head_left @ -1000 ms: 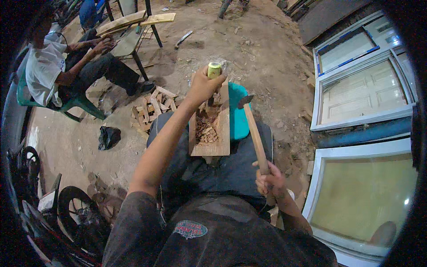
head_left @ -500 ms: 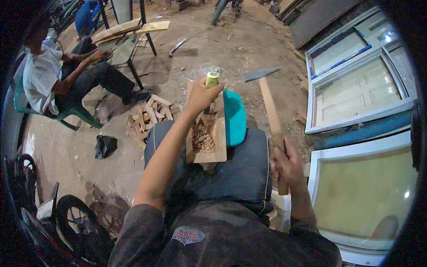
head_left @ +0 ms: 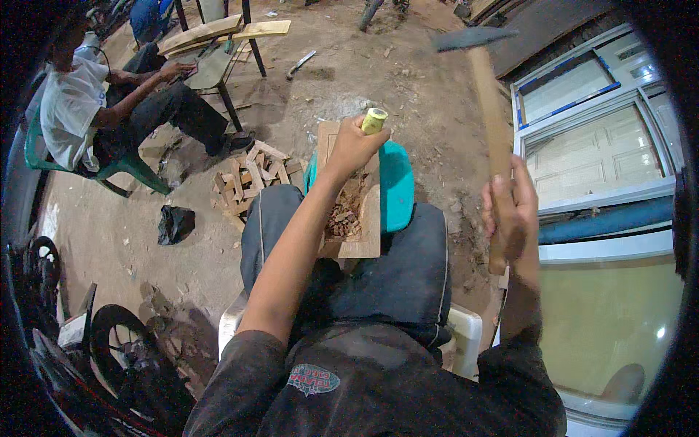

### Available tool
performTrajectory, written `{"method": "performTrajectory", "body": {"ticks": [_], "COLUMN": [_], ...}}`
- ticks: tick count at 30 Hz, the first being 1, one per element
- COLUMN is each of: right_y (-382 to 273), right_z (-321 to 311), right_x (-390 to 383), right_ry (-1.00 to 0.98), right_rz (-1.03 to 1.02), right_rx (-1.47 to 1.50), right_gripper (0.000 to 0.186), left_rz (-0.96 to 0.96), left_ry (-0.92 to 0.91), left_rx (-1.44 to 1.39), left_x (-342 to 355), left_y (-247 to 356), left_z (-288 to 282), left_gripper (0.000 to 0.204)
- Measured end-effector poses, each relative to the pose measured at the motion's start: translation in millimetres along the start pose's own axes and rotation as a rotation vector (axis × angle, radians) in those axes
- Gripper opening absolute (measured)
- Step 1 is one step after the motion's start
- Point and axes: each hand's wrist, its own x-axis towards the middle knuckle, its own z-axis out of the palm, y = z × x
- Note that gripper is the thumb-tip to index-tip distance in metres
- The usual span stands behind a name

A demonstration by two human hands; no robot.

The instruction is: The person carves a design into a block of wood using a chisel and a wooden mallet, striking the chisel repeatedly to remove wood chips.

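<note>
My left hand [head_left: 353,149] is closed around a chisel with a yellow handle [head_left: 375,118], held upright over a wooden board [head_left: 370,240]. The chisel's blade is hidden behind the hand. A cavity in the board holds dark wood chips [head_left: 342,218]. The board rests over a teal plastic surface [head_left: 397,186] at my knees. Out to the right, my right hand [head_left: 510,207] grips the long wooden handle of a hammer [head_left: 489,87], raised with its blurred metal head [head_left: 473,38] at the top, well apart from the chisel.
At left, another person [head_left: 73,109] sits on a green chair beside a metal chair [head_left: 207,76] with planks. Wood offcuts [head_left: 240,182] and a black bag [head_left: 176,226] lie on the ground. A motorbike [head_left: 109,342] is at lower left; white framed panels [head_left: 582,138] stand along the right.
My right hand has lifted the hammer upward and to the right, away from the chisel. My left hand still holds the chisel, now slightly further right in view.
</note>
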Motion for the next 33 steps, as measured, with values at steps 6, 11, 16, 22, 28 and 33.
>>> {"method": "performTrajectory", "body": {"ticks": [6, 11, 16, 22, 28, 33], "right_y": [33, -28, 9, -7, -2, 7], "right_z": [-8, 2, -3, -4, -5, -3], "right_x": [28, 14, 28, 46, 59, 61], "right_ry": [-0.063, 0.009, -0.116, -0.155, -0.063, -0.253], "right_rz": [-0.45, -0.059, -0.24, -0.184, -0.361, -0.298], "right_rx": [-0.575, -0.149, -0.245, -0.289, -0.361, -0.626], "right_gripper": [0.038, 0.042, 0.047, 0.036, 0.041, 0.046], "left_rz": [-0.018, -0.073, -0.072, -0.077, -0.096, -0.148], "left_ry": [-0.01, 0.02, 0.006, 0.02, 0.039, 0.122], "left_rx": [-0.013, 0.02, 0.072, -0.075, 0.014, -0.094], "left_x": [4, -1, 5, 15, 13, 13], "left_y": [-7, 3, 3, -12, -7, -10], "left_z": [-6, -11, -5, -3, -4, -8], "left_gripper": [0.022, 0.021, 0.026, 0.021, 0.023, 0.024]}}
